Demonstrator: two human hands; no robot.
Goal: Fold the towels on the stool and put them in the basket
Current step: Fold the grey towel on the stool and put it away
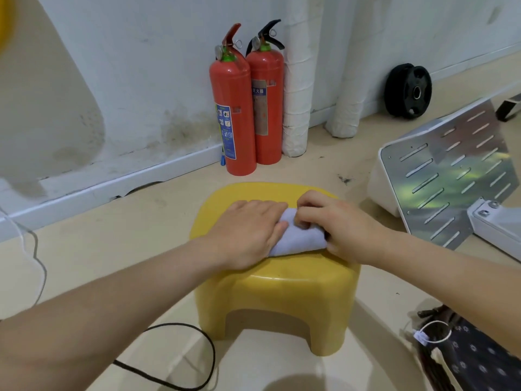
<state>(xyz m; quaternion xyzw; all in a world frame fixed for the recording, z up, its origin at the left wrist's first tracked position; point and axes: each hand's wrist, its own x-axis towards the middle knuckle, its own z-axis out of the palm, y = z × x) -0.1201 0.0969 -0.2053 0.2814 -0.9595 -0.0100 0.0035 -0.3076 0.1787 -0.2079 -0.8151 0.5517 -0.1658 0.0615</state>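
A towel [298, 235] lies on the stool [277, 280], with the left hand [248, 230] on its left part and the right hand [335, 224] on its right. Two fire extinguishers [245, 108] stand behind the stool against the wall [127, 66].

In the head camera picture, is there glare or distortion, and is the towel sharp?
Head view: the wide lens bends the baseboard and wall lines; the slotted metal plate shows greenish glare; the pale towel on the yellow stool is fairly sharp between the left hand and right hand; shadows are soft.
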